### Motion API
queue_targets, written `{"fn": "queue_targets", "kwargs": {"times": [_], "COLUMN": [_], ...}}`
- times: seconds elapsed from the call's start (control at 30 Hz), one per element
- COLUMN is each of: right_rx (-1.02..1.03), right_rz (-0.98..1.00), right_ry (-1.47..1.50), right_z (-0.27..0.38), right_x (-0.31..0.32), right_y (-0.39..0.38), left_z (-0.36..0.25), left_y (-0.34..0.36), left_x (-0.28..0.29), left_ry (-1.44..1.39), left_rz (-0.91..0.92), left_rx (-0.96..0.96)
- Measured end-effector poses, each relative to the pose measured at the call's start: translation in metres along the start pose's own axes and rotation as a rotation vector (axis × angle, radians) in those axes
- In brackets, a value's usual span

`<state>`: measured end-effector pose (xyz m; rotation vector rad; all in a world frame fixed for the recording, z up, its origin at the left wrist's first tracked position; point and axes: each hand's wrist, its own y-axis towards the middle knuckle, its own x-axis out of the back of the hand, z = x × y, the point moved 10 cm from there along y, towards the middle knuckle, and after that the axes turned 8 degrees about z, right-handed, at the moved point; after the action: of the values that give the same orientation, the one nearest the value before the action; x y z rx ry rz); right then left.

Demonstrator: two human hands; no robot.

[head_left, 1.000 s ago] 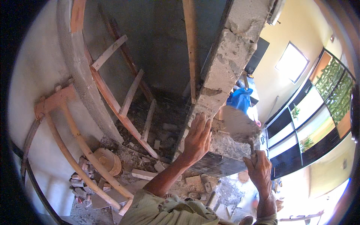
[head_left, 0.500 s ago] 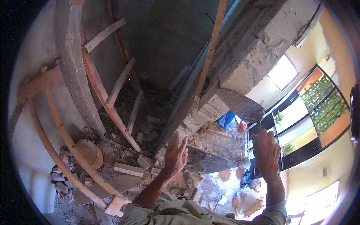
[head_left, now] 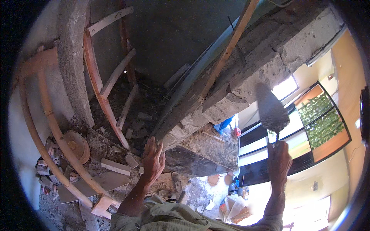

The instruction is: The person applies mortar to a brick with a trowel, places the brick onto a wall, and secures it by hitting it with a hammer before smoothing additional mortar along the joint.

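My right hand [head_left: 279, 161] is closed round the handle of a trowel [head_left: 273, 111]. Its blade, crusted with grey mortar, points up and stands in front of the bright window side, close to the rough block wall [head_left: 246, 90]. My left hand [head_left: 153, 161] has its fingers stretched out and holds nothing. It is at the near end of that wall; whether the fingertips touch it I cannot tell. Grey mortar coats the wall's top and face, and a thin wooden batten [head_left: 227, 52] stands slanted against it.
At the left are a bent-looking wooden ladder [head_left: 54, 125], a reddish wooden frame [head_left: 101, 94] and a round woven basket [head_left: 77, 146]. Broken bricks [head_left: 48, 175] and a board [head_left: 96, 184] lie on the floor. A dusty slab [head_left: 202, 148] sits beyond the wall.
The trowel has turned from lying slantwise against the wall's face to pointing upward, farther from it. The whole view has shifted. My left hand stays open by the wall's end.
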<state>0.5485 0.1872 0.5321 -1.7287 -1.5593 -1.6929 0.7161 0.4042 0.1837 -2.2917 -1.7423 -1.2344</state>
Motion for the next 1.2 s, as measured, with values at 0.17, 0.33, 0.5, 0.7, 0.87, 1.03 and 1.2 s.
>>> {"fn": "queue_targets", "kwargs": {"times": [0.17,0.33,0.5,0.7,0.87,1.03,1.2], "right_rx": [0.285,0.133,0.175,0.122,0.120,-0.065,-0.085], "right_rz": [0.161,0.119,0.019,0.035,0.083,-0.056,-0.142], "right_ry": [-0.093,-0.130,-0.131,0.085,-0.109,-0.045,0.262], "right_z": [0.065,0.043,0.028,0.032,0.022,-0.036,-0.072], "right_x": [-0.020,-0.016,0.002,-0.018,-0.049,-0.027,-0.074], "right_y": [-0.011,0.002,0.009,-0.008,0.002,-0.005,-0.047], "left_z": [-0.005,-0.016,0.001,0.029,0.054,0.095,0.104], "left_y": [-0.001,0.003,0.001,-0.015,-0.030,-0.060,-0.087], "left_x": [-0.017,-0.025,-0.040,-0.039,-0.032,-0.028,-0.026], "left_ry": [-0.013,-0.074,-0.078,-0.090,-0.002,0.048,0.041], "left_rz": [0.017,0.050,0.096,0.107,0.158,0.196,0.238], "left_rx": [-0.006,-0.030,0.029,0.120,0.136,0.310,0.386]}}
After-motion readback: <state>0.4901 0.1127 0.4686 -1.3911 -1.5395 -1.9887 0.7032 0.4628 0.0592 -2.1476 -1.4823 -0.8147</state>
